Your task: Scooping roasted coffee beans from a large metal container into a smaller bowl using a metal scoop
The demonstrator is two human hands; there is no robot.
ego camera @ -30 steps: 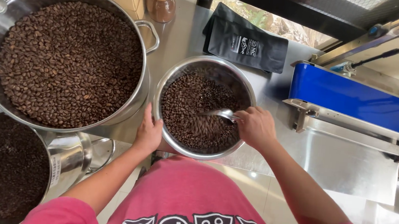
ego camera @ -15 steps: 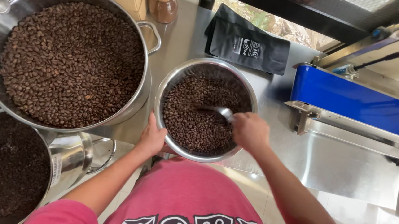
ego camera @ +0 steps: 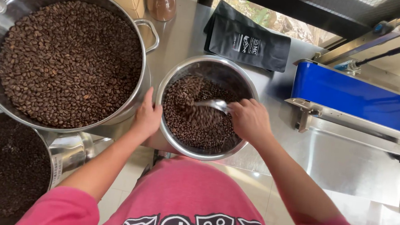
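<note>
A metal scoop [ego camera: 212, 104] lies bowl-down among the coffee beans [ego camera: 194, 119] inside a round steel bowl [ego camera: 186, 75], its shiny end pointing toward the left side of the bowl. The right hand [ego camera: 251, 121] is closed around the scoop's handle, knuckles up, and sits over the right part of the bowl, partly covering the rim there. The scoop looks slightly blurred, so how deep it sits in the beans is hard to tell. The beans fill the lower half of the bowl; the upper inner wall is bare metal.

The left hand [ego camera: 147, 118] rests against the outer left wall of the bowl, fingers curled on the rim, gripping it. It sits in the gap between the bowl and a large steel pot [ego camera: 142, 24], which stands just beside it and is heaped with roasted beans.

The bowl stands on a steel counter [ego camera: 348, 167]. Behind it lies a flat black pouch [ego camera: 248, 40], and further back a brown jar with a wooden lid [ego camera: 161, 0]. To the right stands a blue machine [ego camera: 358, 99] with a metal frame. At the lower left another steel pot [ego camera: 63, 152] holds darker contents. The person wears a pink shirt [ego camera: 179, 196].
</note>
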